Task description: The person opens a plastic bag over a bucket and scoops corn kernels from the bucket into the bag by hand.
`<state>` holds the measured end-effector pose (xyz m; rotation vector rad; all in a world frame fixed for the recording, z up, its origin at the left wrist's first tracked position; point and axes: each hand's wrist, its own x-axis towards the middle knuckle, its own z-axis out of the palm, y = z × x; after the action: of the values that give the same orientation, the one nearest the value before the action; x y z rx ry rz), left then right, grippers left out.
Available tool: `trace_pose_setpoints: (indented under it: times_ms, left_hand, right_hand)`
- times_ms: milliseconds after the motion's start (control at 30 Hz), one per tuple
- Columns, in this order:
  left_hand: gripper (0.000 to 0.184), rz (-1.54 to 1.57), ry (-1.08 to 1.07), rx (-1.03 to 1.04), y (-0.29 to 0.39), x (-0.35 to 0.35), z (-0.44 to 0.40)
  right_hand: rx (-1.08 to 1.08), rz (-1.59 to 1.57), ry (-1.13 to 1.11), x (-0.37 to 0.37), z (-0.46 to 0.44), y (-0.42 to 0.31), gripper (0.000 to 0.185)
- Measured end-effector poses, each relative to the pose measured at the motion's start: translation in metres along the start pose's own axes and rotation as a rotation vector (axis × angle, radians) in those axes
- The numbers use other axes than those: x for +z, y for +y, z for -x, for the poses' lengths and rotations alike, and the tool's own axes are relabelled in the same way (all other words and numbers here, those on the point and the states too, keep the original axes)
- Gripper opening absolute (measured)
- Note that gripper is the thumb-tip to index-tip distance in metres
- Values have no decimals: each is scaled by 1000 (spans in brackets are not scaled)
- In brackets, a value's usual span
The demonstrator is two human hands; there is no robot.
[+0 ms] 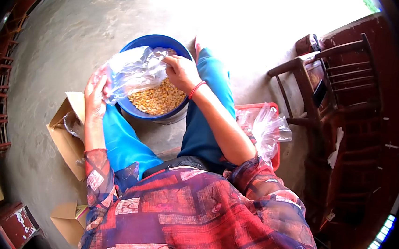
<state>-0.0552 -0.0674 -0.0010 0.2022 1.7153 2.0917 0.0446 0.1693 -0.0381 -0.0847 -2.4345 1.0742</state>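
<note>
A clear plastic bag (136,70) is stretched between my two hands over a blue tub (122,103). My left hand (97,88) grips the bag's left end, just outside the tub's rim. With fingers pinched together, my right hand (181,72) holds the bag's other end above the tub's right side; a red beaded bracelet is on that wrist. Inside the tub lie loose yellow and pale kernels (158,100) that look like corn, partly covered by the bag. Whether the bag contains anything, I cannot tell.
Right of my legs, a red basket (277,159) holds more clear plastic bags (268,130). A dark wooden chair (349,73) stands beyond it with things on its seat. An open cardboard box (64,144) is at my left, and another box (67,222) sits behind it.
</note>
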Motion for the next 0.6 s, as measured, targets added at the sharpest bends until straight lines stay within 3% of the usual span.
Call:
trace_pose_setpoints:
  times_ms: [133,233,300,333,433,600]
  left_hand:
    - [35,194,7,44,1,-9,0]
    - [38,301,-10,94,1,-12,-2]
    - [37,319,-11,103,3,-12,-1]
    - [35,340,-43,105,5,-11,1]
    - [33,356,-106,98,5,-12,2]
    - [33,311,-91,78,7,-5,3]
  right_hand:
    - [4,-99,262,-13,-11,-8,13]
    - [62,-110,273,-16,-13,-4,15]
    - [235,-301,262,-15,-13,-7,26]
    - [236,-299,262,-16,-13,-9,26]
    - [206,-270,230,-19,-13,-14,52]
    - [211,-292,199,-21,-14,-20,57]
